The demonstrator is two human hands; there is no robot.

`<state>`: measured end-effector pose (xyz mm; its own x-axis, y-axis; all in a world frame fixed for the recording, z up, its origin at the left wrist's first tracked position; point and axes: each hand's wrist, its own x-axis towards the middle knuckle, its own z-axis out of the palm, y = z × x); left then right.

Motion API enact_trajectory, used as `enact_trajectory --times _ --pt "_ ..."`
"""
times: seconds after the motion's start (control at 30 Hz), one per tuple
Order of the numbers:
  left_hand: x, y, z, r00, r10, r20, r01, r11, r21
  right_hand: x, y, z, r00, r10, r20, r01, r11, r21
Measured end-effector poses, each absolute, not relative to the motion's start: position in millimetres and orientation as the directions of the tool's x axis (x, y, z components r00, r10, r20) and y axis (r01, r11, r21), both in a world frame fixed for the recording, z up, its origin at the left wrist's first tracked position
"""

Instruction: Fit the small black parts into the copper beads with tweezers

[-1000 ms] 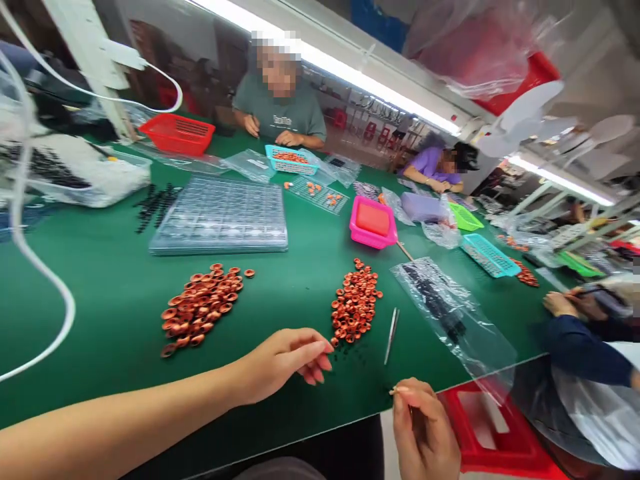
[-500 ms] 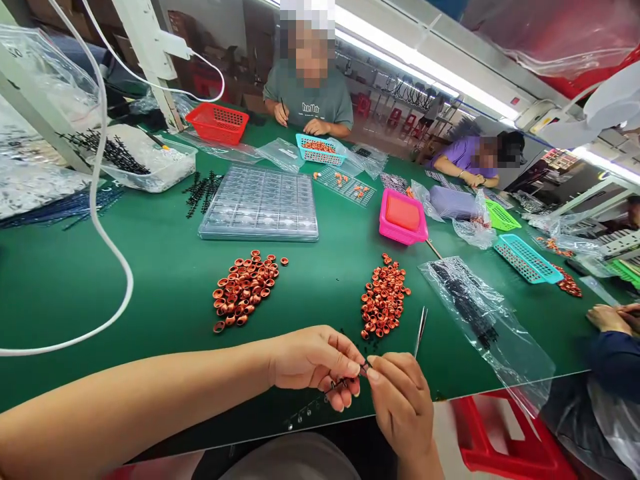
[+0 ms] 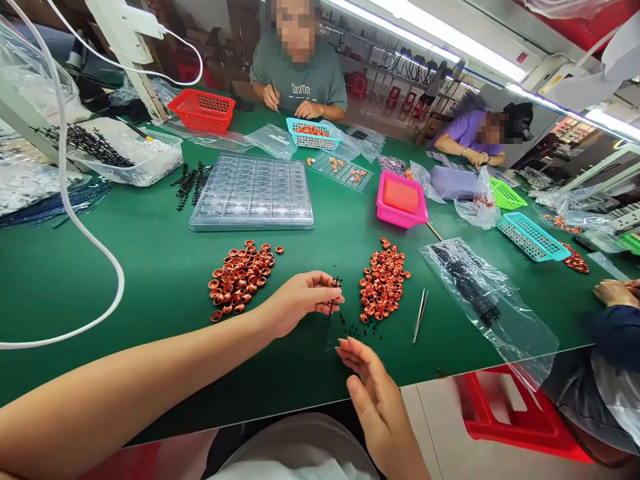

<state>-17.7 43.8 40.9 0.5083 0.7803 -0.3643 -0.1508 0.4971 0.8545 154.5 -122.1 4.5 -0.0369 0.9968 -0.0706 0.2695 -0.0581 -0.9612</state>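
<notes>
Between the thumb and fingers of my left hand (image 3: 305,301) is a thin black branched strip (image 3: 332,303), held upright over the green table. My right hand (image 3: 373,400) is near the table's front edge, fingers spread from the thumb, holding nothing. Small black bits (image 3: 363,329) lie scattered on the table between and beyond my hands. Copper-coloured rings form one pile (image 3: 240,280) beyond my left forearm and another pile (image 3: 383,283) to the right of my left hand. Silver tweezers (image 3: 421,315) lie right of that second pile.
A stack of clear compartment trays (image 3: 253,193) stands behind the left pile. Farther right are a pink basket (image 3: 401,217) and a plastic bag (image 3: 515,333) with black strips. A clear tub (image 3: 160,160) is at the back left. Co-workers sit across and at the right.
My hands have parted. The left has moved forward with the black strip, now upright; the right has let go and opened. The view has shifted slightly.
</notes>
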Motion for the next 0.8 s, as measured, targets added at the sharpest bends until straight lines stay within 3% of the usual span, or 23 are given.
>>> enact_trajectory --times 0.1,0.27,0.43,0.6,0.8 --pt "-19.6 45.3 42.6 0.483 0.801 -0.353 -0.143 0.470 0.871 144.6 -116.2 8.5 -0.092 0.983 -0.158 0.138 -0.144 -0.980" --pt "-21.2 43.8 44.9 0.494 0.795 -0.351 -0.114 0.460 0.881 145.3 -106.0 11.1 -0.070 0.981 -0.182 -0.015 -0.183 -0.983" --pt "-15.4 28.5 46.8 0.578 0.735 -0.354 -0.043 0.460 0.887 156.7 -107.9 9.9 0.119 0.984 -0.135 -0.085 -0.125 -0.989" --pt "-4.1 0.6 41.7 0.730 0.578 -0.366 -0.001 0.536 0.844 168.1 -108.5 13.7 0.338 0.938 -0.070 0.044 -0.090 -0.995" --pt "3.2 -16.4 33.7 0.777 0.517 -0.359 0.005 0.566 0.824 169.5 -100.6 19.6 0.285 0.956 -0.066 0.228 -0.134 -0.964"
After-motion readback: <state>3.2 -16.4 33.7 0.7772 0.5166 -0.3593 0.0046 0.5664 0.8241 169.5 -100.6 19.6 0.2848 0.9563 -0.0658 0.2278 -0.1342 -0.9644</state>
